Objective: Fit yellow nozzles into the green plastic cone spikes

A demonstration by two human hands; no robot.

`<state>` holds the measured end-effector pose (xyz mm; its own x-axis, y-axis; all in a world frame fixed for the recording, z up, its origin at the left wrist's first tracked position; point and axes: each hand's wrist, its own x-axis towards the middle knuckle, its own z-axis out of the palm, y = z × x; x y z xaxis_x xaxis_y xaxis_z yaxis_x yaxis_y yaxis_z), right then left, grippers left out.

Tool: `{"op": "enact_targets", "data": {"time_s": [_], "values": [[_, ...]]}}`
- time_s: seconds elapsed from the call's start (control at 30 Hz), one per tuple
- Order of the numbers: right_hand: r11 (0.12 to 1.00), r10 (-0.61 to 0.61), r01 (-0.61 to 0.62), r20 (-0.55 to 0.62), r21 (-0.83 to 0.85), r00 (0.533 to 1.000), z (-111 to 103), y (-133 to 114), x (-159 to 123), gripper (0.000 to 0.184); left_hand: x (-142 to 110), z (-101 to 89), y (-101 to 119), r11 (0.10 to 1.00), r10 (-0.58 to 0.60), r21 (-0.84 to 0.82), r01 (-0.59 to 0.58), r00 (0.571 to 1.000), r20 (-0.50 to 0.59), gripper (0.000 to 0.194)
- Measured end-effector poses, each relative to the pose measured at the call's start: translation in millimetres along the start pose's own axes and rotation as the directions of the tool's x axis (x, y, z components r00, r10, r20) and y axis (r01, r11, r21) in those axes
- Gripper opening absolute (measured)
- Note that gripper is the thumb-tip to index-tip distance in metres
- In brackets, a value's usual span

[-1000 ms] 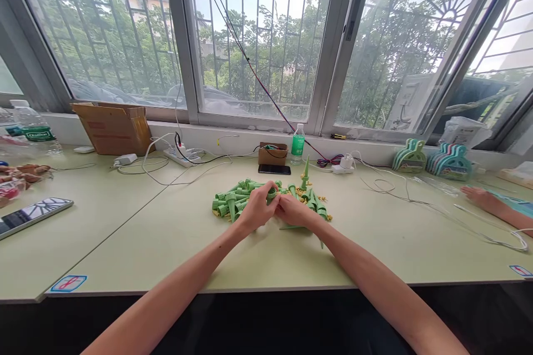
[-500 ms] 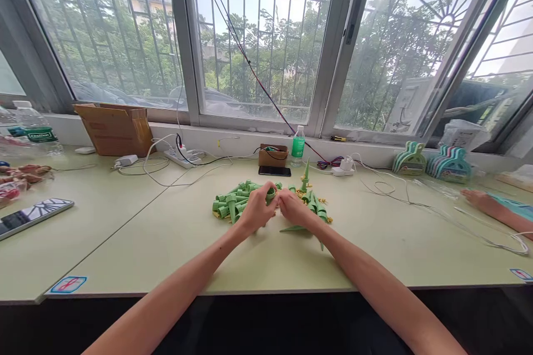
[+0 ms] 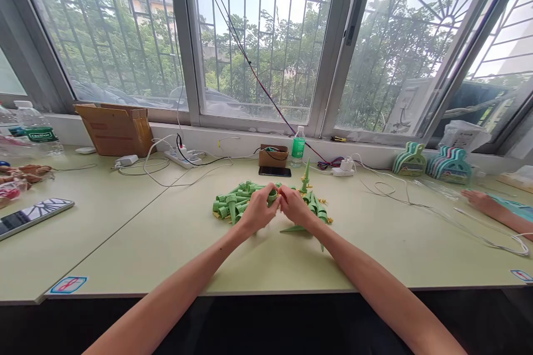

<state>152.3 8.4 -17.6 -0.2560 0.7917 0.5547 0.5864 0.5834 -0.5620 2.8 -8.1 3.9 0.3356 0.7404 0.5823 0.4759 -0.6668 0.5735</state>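
Observation:
My left hand (image 3: 257, 212) is closed around a green plastic cone-shaped piece (image 3: 272, 196), its round open end showing by my thumb. My right hand (image 3: 295, 207) meets it from the right, fingers pinched at the same piece; what it pinches is too small to make out. Both hands hover over a pile of green cone pieces (image 3: 231, 203) on the pale green table (image 3: 166, 238). To the right lie more green spikes with small yellow parts (image 3: 316, 206), and one spike (image 3: 305, 174) stands upright.
Behind the pile are a black phone (image 3: 274, 171), a small brown box (image 3: 273, 155) and a green-labelled bottle (image 3: 297, 145). A cardboard box (image 3: 115, 128), power strip (image 3: 182, 157) and cables lie at the back left. Another person's hand (image 3: 483, 199) rests at the right.
My hands have shifted slightly up and to the right over the pile while staying closed together on the green piece. Nothing else moved.

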Motion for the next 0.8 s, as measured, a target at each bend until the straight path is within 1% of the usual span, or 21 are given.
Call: {"op": "enact_targets", "data": {"time_s": [0.17, 0.37, 0.57, 0.63, 0.8], "values": [[0.999, 0.02, -0.02, -0.026, 0.029, 0.999, -0.6, -1.5, -1.5, 0.012, -0.1, 0.7, -0.2, 1.0, 0.016, -0.002, -0.016, 1.0, 0.013, 0.011], [0.999, 0.024, -0.021, -0.084, 0.032, 0.996, -2.5, -4.6, -1.7, 0.009, -0.7, -0.4, 1.6, 0.999, 0.031, -0.018, -0.03, 0.999, 0.011, 0.011], [0.991, 0.067, -0.048, -0.155, 0.124, 0.986, -3.7, -10.6, 0.1, 0.019, 0.1, -0.7, 0.9, 1.0, -0.008, -0.002, 0.008, 1.0, -0.011, 0.009], [0.99, 0.066, -0.044, -0.158, 0.137, 0.985, -3.7, -11.7, 0.0, 0.022, 0.4, -0.5, 0.1, 1.0, -0.008, 0.002, 0.008, 1.0, -0.01, 0.01], [0.988, 0.045, -0.026, -0.12, 0.153, 0.992, -4.3, -12.6, -1.3, 0.024, -0.3, -0.1, -1.4, 1.0, 0.018, -0.009, -0.018, 1.0, 0.014, 0.01]]}}
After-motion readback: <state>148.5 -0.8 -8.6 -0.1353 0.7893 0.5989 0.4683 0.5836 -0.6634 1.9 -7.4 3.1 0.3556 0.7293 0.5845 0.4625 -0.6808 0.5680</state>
